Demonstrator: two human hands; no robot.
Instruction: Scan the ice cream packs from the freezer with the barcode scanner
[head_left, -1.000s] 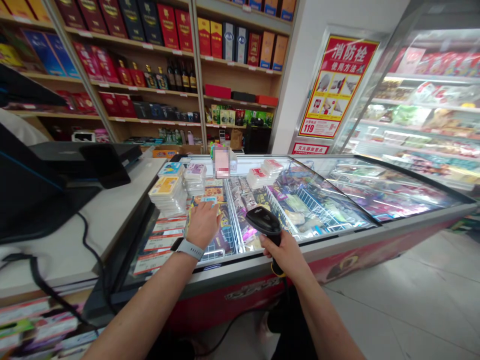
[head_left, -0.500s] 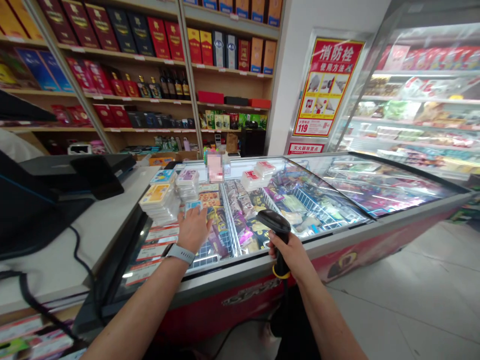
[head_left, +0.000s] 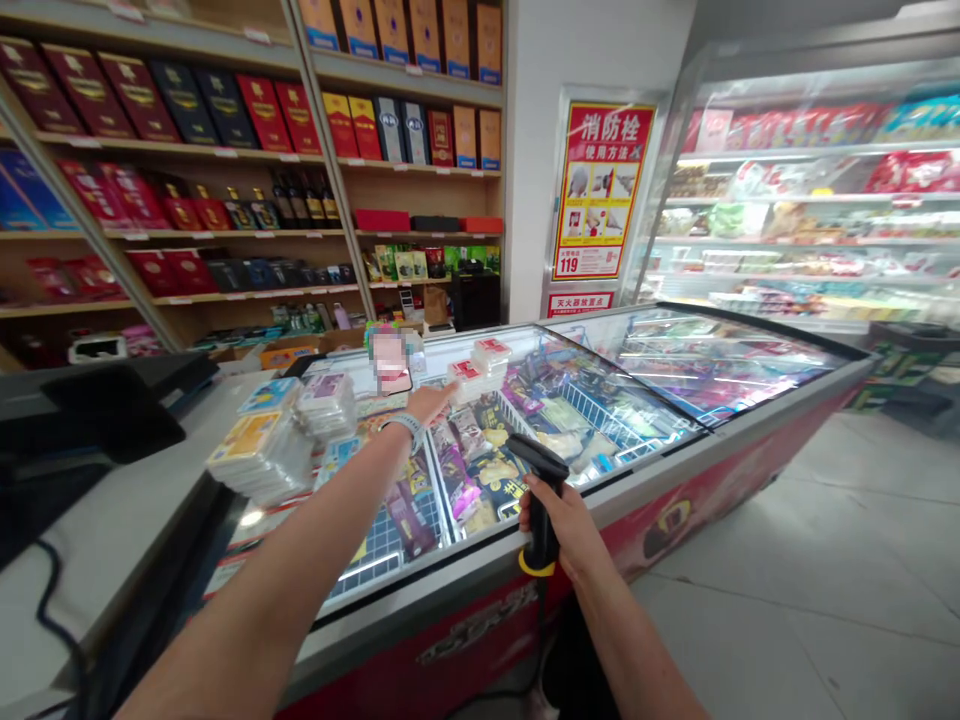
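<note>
My right hand [head_left: 559, 520] is wrapped round the handle of a black barcode scanner [head_left: 537, 458], held upright in front of the freezer's near edge. Its cord hangs down below a yellow ring. Over the glass-topped chest freezer [head_left: 645, 470], my left hand [head_left: 429, 403] stretches out with a watch on the wrist. Its fingers point at a stack of red-labelled clear packs [head_left: 466, 374]; whether they touch it, I cannot tell. Left of that hand stand a stack of yellow-labelled packs [head_left: 259, 440] and a stack of purple-labelled packs [head_left: 327, 402].
A pink phone-like item [head_left: 390, 360], partly pixelated, stands at the freezer's back. On the left is a counter [head_left: 169, 500] with dark equipment. Boxed bottles fill the shelves [head_left: 225, 150] behind. A lit display fridge [head_left: 795, 200] is at the far right.
My left hand has moved right and farther forward, from beside the purple-labelled stack to the red-labelled packs. The scanner stays in my right hand. The view has turned slightly right.
</note>
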